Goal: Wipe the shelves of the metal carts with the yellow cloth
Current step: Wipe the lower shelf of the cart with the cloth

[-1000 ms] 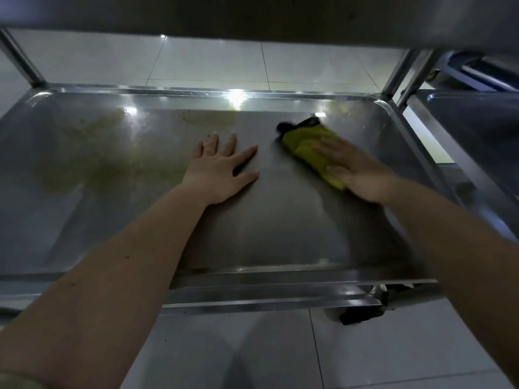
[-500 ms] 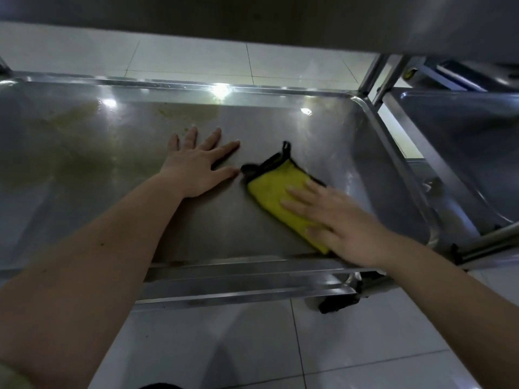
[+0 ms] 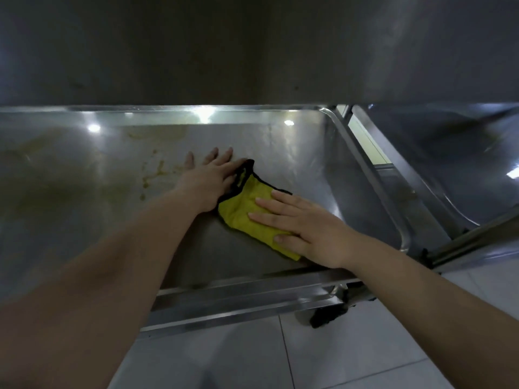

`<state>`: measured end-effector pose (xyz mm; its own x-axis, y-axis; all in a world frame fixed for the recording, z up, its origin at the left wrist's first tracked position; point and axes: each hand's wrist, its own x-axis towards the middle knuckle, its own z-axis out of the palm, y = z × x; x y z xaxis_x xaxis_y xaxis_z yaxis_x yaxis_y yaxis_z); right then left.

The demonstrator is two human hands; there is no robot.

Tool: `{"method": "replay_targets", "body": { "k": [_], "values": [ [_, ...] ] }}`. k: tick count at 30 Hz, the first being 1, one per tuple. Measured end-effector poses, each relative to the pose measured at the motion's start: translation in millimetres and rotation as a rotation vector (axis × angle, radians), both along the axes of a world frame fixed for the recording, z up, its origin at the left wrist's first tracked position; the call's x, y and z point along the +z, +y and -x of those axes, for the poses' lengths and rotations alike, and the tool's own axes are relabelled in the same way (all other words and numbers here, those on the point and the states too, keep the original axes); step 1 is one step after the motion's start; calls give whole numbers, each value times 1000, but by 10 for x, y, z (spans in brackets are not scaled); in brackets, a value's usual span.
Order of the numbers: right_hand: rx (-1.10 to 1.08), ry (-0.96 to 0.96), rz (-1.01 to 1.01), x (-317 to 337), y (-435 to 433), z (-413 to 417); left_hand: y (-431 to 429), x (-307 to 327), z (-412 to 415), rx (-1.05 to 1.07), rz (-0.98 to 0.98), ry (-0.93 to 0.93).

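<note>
A yellow cloth (image 3: pixel 243 213) with a black hem lies flat on the lower shelf (image 3: pixel 303 153) of a metal cart. My right hand (image 3: pixel 306 228) presses on the cloth's near half with straight, spread fingers. My left hand (image 3: pixel 209 178) rests flat on the shelf just left of the cloth, fingers straight; its thumb side touches the cloth's black edge. Yellowish stains (image 3: pixel 153 175) mark the shelf left of my left hand.
The underside of the upper shelf (image 3: pixel 252 46) hangs low over the whole top of the view. A second metal cart's shelf (image 3: pixel 449 164) stands close on the right. A black caster (image 3: pixel 327 315) sits under the near right corner, on a white tiled floor (image 3: pixel 309 360).
My right hand has slid the cloth left and toward the near edge, up against my left hand. The view has dropped lower under the upper shelf.
</note>
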<state>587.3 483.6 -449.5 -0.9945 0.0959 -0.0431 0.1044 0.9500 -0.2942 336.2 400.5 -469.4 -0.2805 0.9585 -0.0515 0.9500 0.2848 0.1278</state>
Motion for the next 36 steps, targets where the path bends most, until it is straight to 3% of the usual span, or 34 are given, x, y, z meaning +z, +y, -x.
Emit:
{"method": "replay_targets", "body": {
  "k": [4, 11, 15, 18, 24, 27, 32, 36],
  "values": [
    [-51, 60, 41, 9, 558, 112, 38, -62, -1, 55, -25, -33],
    [-534, 96, -69, -128, 1876, 663, 82, -132, 26, 64, -16, 13],
    [-696, 49, -102, -117, 2033, 705, 112, -130, 30, 74, -10, 24],
    [-610, 19, -80, -52, 1639, 540, 125, -132, 37, 79, -16, 25],
    [-60, 53, -9, -18, 210, -565, 128, -170, 47, 86, -50, 32],
    [18, 49, 90, 18, 186, -825, 124, -177, 55, 76, -38, 25],
    [-464, 43, -39, 56, 1012, -622, 173, -161, 11, 81, -18, 39],
    [-702, 33, -111, -25, 1207, -398, 283, -148, -37, 94, -8, 37]
  ]
}}
